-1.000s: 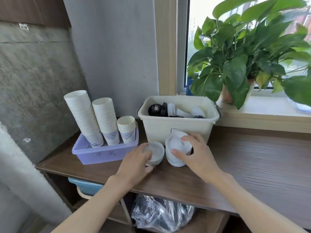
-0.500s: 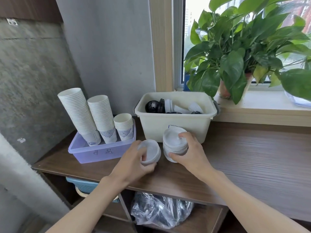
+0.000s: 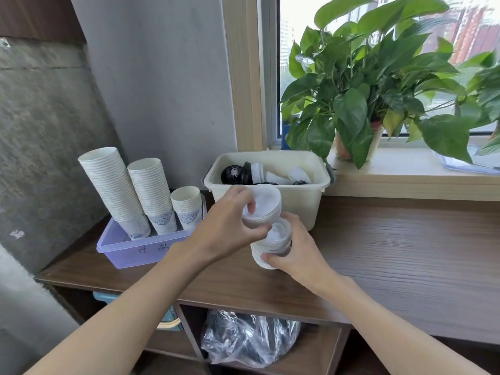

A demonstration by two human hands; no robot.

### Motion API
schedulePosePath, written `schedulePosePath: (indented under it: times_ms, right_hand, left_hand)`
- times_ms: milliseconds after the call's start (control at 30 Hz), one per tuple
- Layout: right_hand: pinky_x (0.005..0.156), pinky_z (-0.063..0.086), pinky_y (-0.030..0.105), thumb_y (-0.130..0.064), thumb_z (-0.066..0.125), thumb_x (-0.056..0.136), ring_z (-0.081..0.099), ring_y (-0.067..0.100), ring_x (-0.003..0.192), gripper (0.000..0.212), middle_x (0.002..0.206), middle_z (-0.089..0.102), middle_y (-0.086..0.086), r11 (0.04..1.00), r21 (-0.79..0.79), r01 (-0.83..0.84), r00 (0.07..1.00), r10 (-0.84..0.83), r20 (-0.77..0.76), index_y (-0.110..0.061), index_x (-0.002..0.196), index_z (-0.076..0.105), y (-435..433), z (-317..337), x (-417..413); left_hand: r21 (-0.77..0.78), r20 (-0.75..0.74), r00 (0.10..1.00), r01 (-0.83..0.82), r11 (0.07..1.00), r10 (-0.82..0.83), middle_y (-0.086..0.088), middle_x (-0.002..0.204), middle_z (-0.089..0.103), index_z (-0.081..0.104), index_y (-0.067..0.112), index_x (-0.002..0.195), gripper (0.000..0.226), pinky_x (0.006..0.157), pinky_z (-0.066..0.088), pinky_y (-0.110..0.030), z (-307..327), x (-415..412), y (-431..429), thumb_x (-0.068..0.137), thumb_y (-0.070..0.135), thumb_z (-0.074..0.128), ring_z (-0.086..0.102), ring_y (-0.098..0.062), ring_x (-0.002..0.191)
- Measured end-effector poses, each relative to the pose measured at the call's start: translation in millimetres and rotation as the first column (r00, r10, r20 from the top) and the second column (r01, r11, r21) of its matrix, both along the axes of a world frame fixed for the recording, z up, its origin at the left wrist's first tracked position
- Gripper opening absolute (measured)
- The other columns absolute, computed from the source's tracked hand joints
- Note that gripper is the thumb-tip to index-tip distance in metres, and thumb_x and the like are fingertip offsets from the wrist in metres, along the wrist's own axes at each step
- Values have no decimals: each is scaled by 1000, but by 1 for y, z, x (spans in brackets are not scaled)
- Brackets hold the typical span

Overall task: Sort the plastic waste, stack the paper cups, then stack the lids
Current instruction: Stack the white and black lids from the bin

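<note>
Head view, looking forward and down. We see both of a person's hands meeting above the front part of a dark wooden table (image 3: 405,253).

The left hand (image 3: 230,226) grips a small stack of lids (image 3: 263,205), white and translucent. Its fingers (image 3: 243,196) curl over the top rim and its thumb presses from below. This stack is tilted and lifted clear of the table, in front of the cream bin (image 3: 303,209).

The right hand (image 3: 297,255) grips a larger stack of lids (image 3: 273,244) directly beneath, with its fingers (image 3: 295,220) wrapped round the far side and its thumb at the base. We cannot tell whether the two lid stacks touch, nor whether the lower one rests on the table.

The cream bin stands at the back of the table and holds black and white plastic pieces (image 3: 235,173).

To its left, a purple tray (image 3: 127,253) carries three stacks of paper cups (image 3: 151,193), which lean leftward. They run from tallest at the left to shortest at the right.

A leafy plant (image 3: 365,90) stands on the windowsill (image 3: 405,169) behind the bin.

On the shelf (image 3: 324,353) below the table lies a crumpled clear plastic bag (image 3: 249,342).
</note>
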State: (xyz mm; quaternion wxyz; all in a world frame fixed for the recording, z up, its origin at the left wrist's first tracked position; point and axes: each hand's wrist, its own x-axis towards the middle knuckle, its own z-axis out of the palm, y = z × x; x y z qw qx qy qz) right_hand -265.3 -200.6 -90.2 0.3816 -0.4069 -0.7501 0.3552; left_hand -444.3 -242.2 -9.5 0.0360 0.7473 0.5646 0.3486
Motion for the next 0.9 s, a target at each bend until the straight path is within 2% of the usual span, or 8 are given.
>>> schedulePosePath:
  times_ms: [167, 300, 367, 467, 600, 667, 767, 900]
  right_hand:
    - [108, 42, 36, -40, 85, 61, 45, 3, 126, 106, 140, 41, -19, 998, -57, -23, 996, 17, -93, -45, 144, 19, -3, 10, 12]
    - [112, 37, 43, -40, 84, 60, 43, 10, 132, 108, 147, 39, -15, 999, -9, -45, 991, 44, -125, -61, 140, 16, 0, 17, 17]
    - [110, 39, 43, -36, 84, 63, 46, 11, 130, 106, 145, 40, -14, 997, 32, -64, 991, 68, -112, -61, 141, 17, 0, 21, 19]
    - [111, 38, 40, -28, 83, 68, 38, 6, 134, 93, 141, 35, -20, 988, 115, -100, 994, 103, -23, -48, 142, 30, 1, 24, 22]
    - [112, 36, 38, -26, 81, 70, 31, -2, 134, 72, 142, 28, -19, 987, 95, -126, 990, 119, 78, -38, 132, 46, 2, 21, 23]
    - [114, 34, 36, -26, 79, 74, 29, -3, 135, 63, 142, 27, -19, 987, 91, -133, 987, 124, 105, -35, 129, 49, 2, 21, 24]
    - [116, 29, 35, -27, 72, 85, 25, -2, 138, 47, 145, 27, -18, 985, 85, -153, 984, 144, 103, -30, 127, 52, 2, 27, 25]
    - [114, 30, 31, -30, 58, 95, 24, -4, 137, 34, 147, 27, -20, 984, 32, -174, 981, 170, 89, -30, 130, 54, 2, 38, 24]
  left_hand:
    - [-86, -24, 999, 29, 996, -31, 11, 103, 51, 44, 29, 84, 39, 69, 40, -23, 0, 2, 11, 74, 37, 80, 51, -1, 85]
    - [-169, -31, 998, 49, 984, -55, 12, 106, 51, 44, 31, 84, 39, 68, 36, -20, 0, 2, 15, 76, 38, 81, 55, 1, 78]
    - [-194, -39, 996, 65, 979, -74, 13, 106, 51, 45, 29, 85, 40, 69, 37, -20, -1, 4, 17, 75, 39, 83, 53, 3, 76]
    - [-217, -16, 994, 103, 971, -109, 13, 106, 52, 47, 28, 88, 41, 73, 44, -25, -4, 6, 17, 74, 39, 84, 51, 1, 79]
    - [-273, 98, 989, 130, 953, -107, 7, 106, 56, 47, 30, 105, 48, 82, 55, -38, -9, 2, 13, 75, 37, 84, 56, -10, 80]
    - [-318, 247, 962, 194, 928, -116, 3, 113, 61, 43, 35, 121, 60, 88, 57, -36, -14, -1, 9, 77, 34, 85, 63, -10, 94]
    - [-335, 394, 912, 257, 906, -114, 16, 136, 49, 29, 31, 148, 87, 95, 53, -21, -26, -3, 4, 81, 32, 84, 57, 8, 114]
    - [-296, 450, 887, 257, 920, -103, 12, 137, 58, 38, 27, 147, 79, 104, 51, -36, -38, -4, 5, 83, 37, 81, 57, -4, 124]
